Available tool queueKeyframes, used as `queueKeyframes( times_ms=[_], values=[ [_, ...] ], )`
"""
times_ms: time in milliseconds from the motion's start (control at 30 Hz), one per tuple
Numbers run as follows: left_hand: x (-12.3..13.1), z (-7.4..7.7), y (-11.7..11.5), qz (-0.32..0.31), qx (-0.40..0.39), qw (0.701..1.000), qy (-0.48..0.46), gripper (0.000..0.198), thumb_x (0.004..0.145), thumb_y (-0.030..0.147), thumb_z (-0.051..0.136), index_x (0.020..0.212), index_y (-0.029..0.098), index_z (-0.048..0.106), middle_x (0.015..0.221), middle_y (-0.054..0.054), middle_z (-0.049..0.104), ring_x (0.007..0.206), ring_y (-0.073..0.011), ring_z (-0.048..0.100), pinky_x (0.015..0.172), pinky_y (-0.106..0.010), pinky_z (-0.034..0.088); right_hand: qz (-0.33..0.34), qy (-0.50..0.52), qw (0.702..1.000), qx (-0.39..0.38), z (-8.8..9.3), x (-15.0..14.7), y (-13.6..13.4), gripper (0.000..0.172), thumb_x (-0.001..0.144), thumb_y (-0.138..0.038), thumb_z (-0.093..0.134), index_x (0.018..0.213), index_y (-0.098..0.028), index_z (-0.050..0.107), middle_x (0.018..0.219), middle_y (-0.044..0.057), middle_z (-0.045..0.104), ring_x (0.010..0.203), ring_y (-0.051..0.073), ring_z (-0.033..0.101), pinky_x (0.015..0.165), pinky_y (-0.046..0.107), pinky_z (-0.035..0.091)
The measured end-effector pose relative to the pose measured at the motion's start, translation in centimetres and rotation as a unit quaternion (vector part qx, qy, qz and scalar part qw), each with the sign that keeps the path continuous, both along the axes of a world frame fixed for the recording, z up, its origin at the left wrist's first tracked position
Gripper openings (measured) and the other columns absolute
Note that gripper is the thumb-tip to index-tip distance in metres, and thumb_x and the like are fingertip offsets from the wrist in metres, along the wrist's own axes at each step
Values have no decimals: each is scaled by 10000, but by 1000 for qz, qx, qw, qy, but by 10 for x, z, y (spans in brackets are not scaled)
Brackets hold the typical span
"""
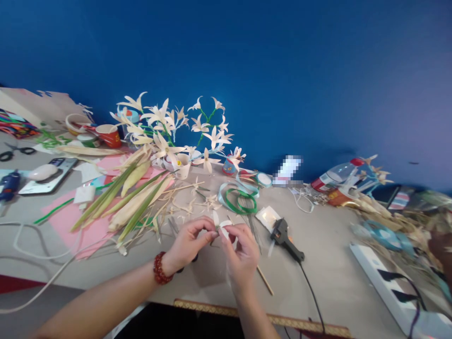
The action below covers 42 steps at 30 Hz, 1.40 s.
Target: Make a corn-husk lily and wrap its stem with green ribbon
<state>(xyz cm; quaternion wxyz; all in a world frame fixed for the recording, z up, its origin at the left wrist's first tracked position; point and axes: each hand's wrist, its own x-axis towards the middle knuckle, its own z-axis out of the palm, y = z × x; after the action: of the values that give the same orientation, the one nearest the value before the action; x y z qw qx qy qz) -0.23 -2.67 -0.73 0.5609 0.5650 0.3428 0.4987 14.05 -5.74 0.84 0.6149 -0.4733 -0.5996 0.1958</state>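
A small pale flower with narrow white petals (223, 230) is pinched between both hands over the front of the table. My left hand (192, 240) wears a beaded red-brown bracelet, and its thumb and forefinger close on the flower's base. On the other side, my right hand (242, 249) has its fingertips closed on a petal. A thin wooden stick (264, 281) lies just right of my right hand. Beyond the hands are loose small petals and stems (190, 202) and coils of green ribbon (240, 201).
Corn husks (141, 197) lie on pink paper (63, 221) at left. Finished husk flowers (164, 115) stand at the back. A black glue gun (287, 240) with its cord lies right, near a white power strip (381, 287). Scissors (16, 150) and a blue glue gun (10, 186) are far left.
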Motion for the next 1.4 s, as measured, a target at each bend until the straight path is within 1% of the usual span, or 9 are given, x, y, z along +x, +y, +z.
queueKeyframes(
  times_ms=[267, 567, 667, 767, 900, 1000, 1067, 1233, 1400],
  values=[
    [0, 3, 0, -1, 10, 1000, 16, 190, 827, 322, 668, 691, 190, 650, 742, -23, 609, 742, -176, 566, 744, -288, 446, 14, -10, 1000, 4, 2, 3, 2, 78, 838, -172, 635, 868, -208, 698, 740, 26, 600, 629, 158, 541, 556, 285, 477],
    [-2, 3, 1, 1, 41, 999, 29, 184, 850, 305, 648, 706, 191, 654, 743, -24, 606, 750, -179, 572, 748, -293, 448, 37, -19, 999, 9, 2, 6, 4, 110, 830, -118, 649, 869, -210, 696, 758, 22, 600, 637, 146, 544, 569, 274, 474],
    [-3, 5, 1, 18, 68, 997, 44, 178, 844, 296, 658, 697, 196, 664, 735, -27, 625, 748, -184, 573, 744, -296, 448, 52, -12, 999, 8, -1, 8, 0, 128, 857, -122, 618, 904, -215, 693, 799, 35, 622, 680, 159, 565, 596, 284, 474],
    [-3, 6, 0, 29, 82, 995, 39, 142, 828, 270, 677, 705, 200, 680, 743, -34, 636, 778, -195, 577, 782, -311, 451, 65, -6, 998, -15, -8, 11, -6, 125, 891, -141, 573, 928, -213, 669, 825, 44, 621, 755, 182, 587, 651, 305, 481],
    [-1, 3, -1, 28, 37, 999, -21, 100, 799, 250, 707, 716, 198, 689, 847, -41, 607, 871, -196, 566, 837, -312, 455, 58, -37, 997, -38, -19, 12, -12, 71, 885, -180, 576, 945, -203, 607, 894, 57, 604, 845, 207, 603, 737, 337, 505],
    [1, -1, 0, 33, -17, 997, -65, 115, 775, 251, 729, 697, 188, 672, 824, -23, 554, 816, -165, 544, 766, -269, 465, 35, -96, 994, -39, -24, 8, -13, 155, 869, -188, 598, 1023, -202, 589, 1034, 90, 615, 978, 237, 609, 850, 383, 509],
    [2, -3, 0, 36, -38, 996, -74, 128, 764, 258, 737, 693, 180, 663, 798, -20, 549, 792, -159, 536, 738, -258, 465, 28, -124, 991, -36, -25, 5, -13, 206, 870, -189, 597, 1075, -204, 583, 1101, 106, 611, 1034, 249, 602, 888, 402, 507],
    [3, -4, 1, 26, -65, 995, -77, 152, 763, 280, 730, 702, 180, 633, 776, -10, 539, 741, -147, 520, 684, -254, 454, 52, -127, 988, -65, -21, 6, -12, 189, 905, -198, 554, 1088, -211, 600, 1106, 115, 610, 1094, 259, 579, 931, 428, 502],
    [4, -7, 2, 40, -65, 995, -65, 157, 749, 268, 733, 697, 180, 613, 775, -2, 523, 735, -137, 503, 673, -238, 435, 36, -139, 987, -74, -22, 29, -13, 138, 917, -202, 549, 1028, -207, 631, 1092, 118, 607, 1076, 261, 581, 912, 431, 501]
  ],
)
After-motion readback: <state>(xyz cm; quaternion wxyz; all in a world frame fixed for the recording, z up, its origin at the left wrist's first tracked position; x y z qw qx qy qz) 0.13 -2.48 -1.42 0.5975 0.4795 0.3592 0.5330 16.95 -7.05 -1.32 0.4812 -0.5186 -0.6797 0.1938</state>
